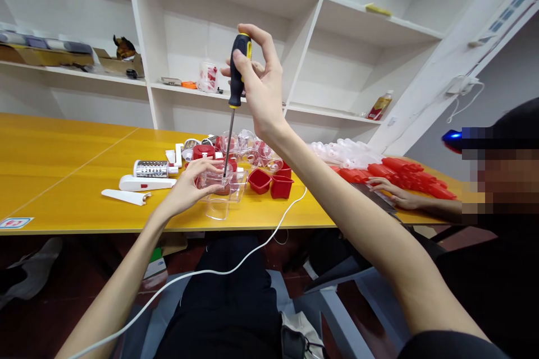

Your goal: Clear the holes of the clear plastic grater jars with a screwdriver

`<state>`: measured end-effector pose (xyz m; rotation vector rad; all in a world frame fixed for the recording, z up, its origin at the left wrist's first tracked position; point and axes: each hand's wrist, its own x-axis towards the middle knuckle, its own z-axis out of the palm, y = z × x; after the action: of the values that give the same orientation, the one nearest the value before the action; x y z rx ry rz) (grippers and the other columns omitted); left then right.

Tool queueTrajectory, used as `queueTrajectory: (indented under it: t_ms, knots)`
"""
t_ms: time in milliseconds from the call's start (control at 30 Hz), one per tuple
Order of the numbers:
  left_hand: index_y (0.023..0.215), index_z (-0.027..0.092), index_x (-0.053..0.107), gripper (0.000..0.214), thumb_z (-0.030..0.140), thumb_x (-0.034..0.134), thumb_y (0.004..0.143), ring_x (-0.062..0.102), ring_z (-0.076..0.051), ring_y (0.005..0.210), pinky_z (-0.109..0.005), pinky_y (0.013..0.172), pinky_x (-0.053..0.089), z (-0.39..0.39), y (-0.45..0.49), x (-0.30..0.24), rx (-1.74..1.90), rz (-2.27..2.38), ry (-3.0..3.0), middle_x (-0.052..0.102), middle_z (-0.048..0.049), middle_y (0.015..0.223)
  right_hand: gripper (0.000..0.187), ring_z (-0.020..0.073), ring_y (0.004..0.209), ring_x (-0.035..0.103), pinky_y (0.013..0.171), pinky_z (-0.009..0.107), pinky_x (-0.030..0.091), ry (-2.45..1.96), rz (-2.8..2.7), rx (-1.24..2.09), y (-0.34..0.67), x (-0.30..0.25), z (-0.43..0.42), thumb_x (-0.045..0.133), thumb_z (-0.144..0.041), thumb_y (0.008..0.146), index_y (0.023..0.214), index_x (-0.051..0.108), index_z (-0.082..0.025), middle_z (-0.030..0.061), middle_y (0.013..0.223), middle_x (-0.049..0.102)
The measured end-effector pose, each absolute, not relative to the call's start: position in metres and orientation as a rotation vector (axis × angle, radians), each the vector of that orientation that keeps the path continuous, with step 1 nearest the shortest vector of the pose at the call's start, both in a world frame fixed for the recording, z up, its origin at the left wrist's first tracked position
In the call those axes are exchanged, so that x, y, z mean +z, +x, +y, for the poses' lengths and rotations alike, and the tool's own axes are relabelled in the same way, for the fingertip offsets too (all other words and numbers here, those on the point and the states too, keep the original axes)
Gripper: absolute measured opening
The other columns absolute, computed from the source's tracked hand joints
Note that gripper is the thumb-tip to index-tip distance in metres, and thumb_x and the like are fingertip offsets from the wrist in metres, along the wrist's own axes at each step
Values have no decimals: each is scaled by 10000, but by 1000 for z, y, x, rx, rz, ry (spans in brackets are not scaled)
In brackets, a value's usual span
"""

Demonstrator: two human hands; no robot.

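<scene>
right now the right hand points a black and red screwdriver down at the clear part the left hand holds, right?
Not red: the head view shows a black and yellow screwdriver in the right hand, pointing down at the clear part the left hand holds.

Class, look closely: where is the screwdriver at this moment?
In the head view, the screwdriver is just left of centre, nearly upright, held from above in the right hand, its tip down at the clear part that the left hand holds.
</scene>
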<state>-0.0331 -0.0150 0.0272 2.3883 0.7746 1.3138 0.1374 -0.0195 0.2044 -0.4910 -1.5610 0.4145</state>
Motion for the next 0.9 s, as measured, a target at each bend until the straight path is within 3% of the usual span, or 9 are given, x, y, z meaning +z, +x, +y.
queueTrajectory:
  t_ms: [367, 533, 767, 900]
  knots:
    - [1014, 242, 644, 266, 438, 728, 853, 480, -277, 1367, -557, 1174, 304, -15, -34, 27, 1314, 759, 2371, 631, -78, 1360, 594, 147, 683, 554, 683, 315, 478, -491, -1486, 377, 139, 206, -23, 785, -716, 614, 1026, 547, -360, -52, 706, 606]
    - [1012, 240, 647, 259, 430, 730, 857, 484, -269, 1363, -548, 1171, 312, -15, -33, 28, 1308, 756, 2372, 628, -83, 1360, 442, 187, 819, 665, 672, 333, 483, -468, -1500, 464, 139, 205, -20, 645, -617, 765, 1105, 497, -377, -23, 911, 684]
    - [1011, 244, 640, 266, 438, 731, 854, 478, -277, 1369, -567, 1171, 306, -13, -33, 26, 1311, 758, 2373, 632, -84, 1353, 526, 193, 747, 626, 729, 354, 514, -578, -1511, 298, 140, 204, -23, 676, -734, 723, 1075, 506, -383, -22, 792, 636]
    - [1020, 244, 645, 265, 434, 728, 854, 485, -276, 1360, -560, 1170, 309, -14, -34, 26, 1314, 752, 2376, 632, -81, 1353, 447, 171, 747, 625, 717, 335, 490, -504, -1535, 376, 142, 205, -21, 658, -646, 765, 1100, 528, -380, -33, 787, 634]
